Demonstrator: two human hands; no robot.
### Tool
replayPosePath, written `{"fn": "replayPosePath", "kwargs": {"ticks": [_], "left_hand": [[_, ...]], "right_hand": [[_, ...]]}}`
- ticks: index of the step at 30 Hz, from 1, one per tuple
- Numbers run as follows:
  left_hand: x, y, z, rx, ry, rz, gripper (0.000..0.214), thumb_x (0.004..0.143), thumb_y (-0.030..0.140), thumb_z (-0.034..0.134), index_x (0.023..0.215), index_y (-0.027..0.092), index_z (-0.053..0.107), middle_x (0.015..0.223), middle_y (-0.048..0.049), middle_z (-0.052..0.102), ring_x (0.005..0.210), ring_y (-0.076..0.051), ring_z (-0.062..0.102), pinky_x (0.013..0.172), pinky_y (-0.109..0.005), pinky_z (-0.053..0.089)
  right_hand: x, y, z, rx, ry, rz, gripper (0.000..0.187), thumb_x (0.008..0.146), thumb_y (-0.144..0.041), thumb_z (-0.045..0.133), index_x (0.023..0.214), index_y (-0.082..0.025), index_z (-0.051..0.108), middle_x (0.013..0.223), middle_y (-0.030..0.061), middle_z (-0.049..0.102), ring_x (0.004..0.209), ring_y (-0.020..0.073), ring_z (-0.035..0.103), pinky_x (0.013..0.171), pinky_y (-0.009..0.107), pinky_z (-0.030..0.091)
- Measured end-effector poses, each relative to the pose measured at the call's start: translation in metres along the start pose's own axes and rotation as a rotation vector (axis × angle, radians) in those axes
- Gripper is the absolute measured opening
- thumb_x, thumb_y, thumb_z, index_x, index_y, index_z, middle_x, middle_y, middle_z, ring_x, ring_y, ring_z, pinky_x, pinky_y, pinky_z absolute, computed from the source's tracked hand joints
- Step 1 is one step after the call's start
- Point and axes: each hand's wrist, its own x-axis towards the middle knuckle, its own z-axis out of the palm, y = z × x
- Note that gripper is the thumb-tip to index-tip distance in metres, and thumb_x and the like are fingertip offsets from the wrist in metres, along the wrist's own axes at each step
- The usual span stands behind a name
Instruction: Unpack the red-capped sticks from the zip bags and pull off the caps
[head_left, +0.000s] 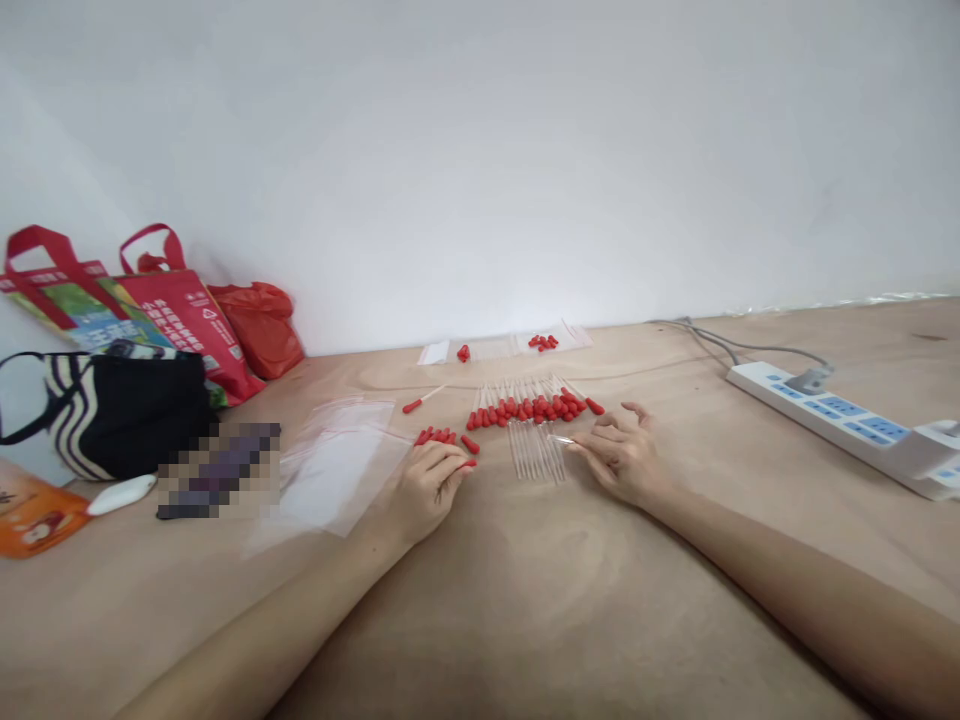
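A row of several clear glass droppers with red rubber bulbs lies on the tan surface in front of me. My left hand rests curled beside a small group of loose red bulbs and pinches one red bulb at its fingertips. My right hand pinches a thin clear glass tube next to the lower ends of the droppers. One single dropper lies apart to the left.
Clear plastic bags lie left of my left hand. More bags with red bulbs sit by the wall. Red shopping bags, a striped black bag and an orange packet stand at left. A white power strip lies at right.
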Motion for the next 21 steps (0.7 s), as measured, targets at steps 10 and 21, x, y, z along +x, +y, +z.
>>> {"fn": "replayPosePath", "kwargs": {"ticks": [10,21], "left_hand": [[0.02,-0.015,-0.001,0.12,0.004,-0.241,0.027,0.081,0.019,0.043,0.106,0.015,0.051,0.079,-0.0044,0.053,0.073,-0.015,0.052,0.068,-0.029,0.046],[0.033,-0.015,0.008,0.361,-0.201,-0.337,0.01,0.071,0.027,0.055,0.071,0.017,0.058,0.075,-0.0052,0.061,0.077,-0.023,0.054,0.072,-0.037,0.04]], "right_hand": [[0.002,0.002,0.004,-0.106,-0.091,0.165,0.025,0.08,-0.019,0.041,0.092,-0.02,0.062,0.069,0.0021,0.066,0.068,0.0135,0.054,0.084,0.033,0.023],[-0.002,0.006,0.007,-0.182,-0.142,0.206,0.022,0.077,-0.019,0.042,0.081,-0.02,0.063,0.068,0.0025,0.066,0.071,0.0148,0.055,0.082,0.035,0.021]]}}
